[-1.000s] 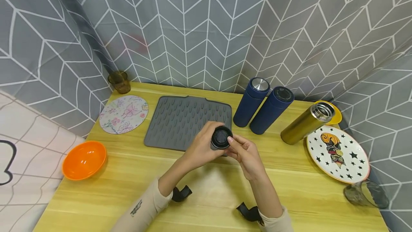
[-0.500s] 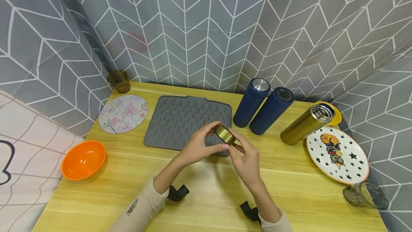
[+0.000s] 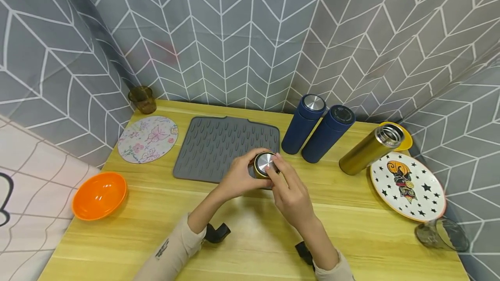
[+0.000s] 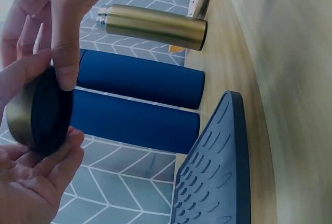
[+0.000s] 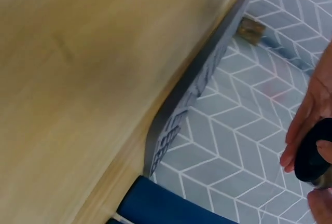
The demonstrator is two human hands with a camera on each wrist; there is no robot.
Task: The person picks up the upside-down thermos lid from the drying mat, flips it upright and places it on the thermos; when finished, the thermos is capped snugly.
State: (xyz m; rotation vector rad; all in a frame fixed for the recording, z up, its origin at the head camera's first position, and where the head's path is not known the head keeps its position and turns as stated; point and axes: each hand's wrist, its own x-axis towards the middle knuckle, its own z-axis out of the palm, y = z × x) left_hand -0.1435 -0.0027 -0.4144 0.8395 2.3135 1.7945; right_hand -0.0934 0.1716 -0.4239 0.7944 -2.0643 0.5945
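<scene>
Both hands hold a small gold bottle lid (image 3: pixel 264 164) with a silver top above the front right corner of the grey ribbed mat (image 3: pixel 218 144). My left hand (image 3: pixel 240 177) curls round the lid's left side. My right hand (image 3: pixel 282 182) pinches its right edge with fingertips. In the left wrist view the lid (image 4: pixel 37 114) shows its black underside between the fingers of both hands. The right wrist view catches only the lid's dark edge (image 5: pixel 315 157). The open gold flask (image 3: pixel 369 148) stands at the right without a lid.
Two dark blue flasks (image 3: pixel 317 130) stand behind the hands. A star-patterned plate (image 3: pixel 408 185), a yellow saucer (image 3: pixel 404 140) and a glass (image 3: pixel 441 234) are at the right. An orange bowl (image 3: pixel 100 194), a butterfly coaster (image 3: pixel 147 138) and a brown cup (image 3: pixel 142 99) are at the left.
The lid was turned over in the hands: its black inside faced up a second ago, then its gold side, now its silver top. The hands stayed over the mat's corner.
</scene>
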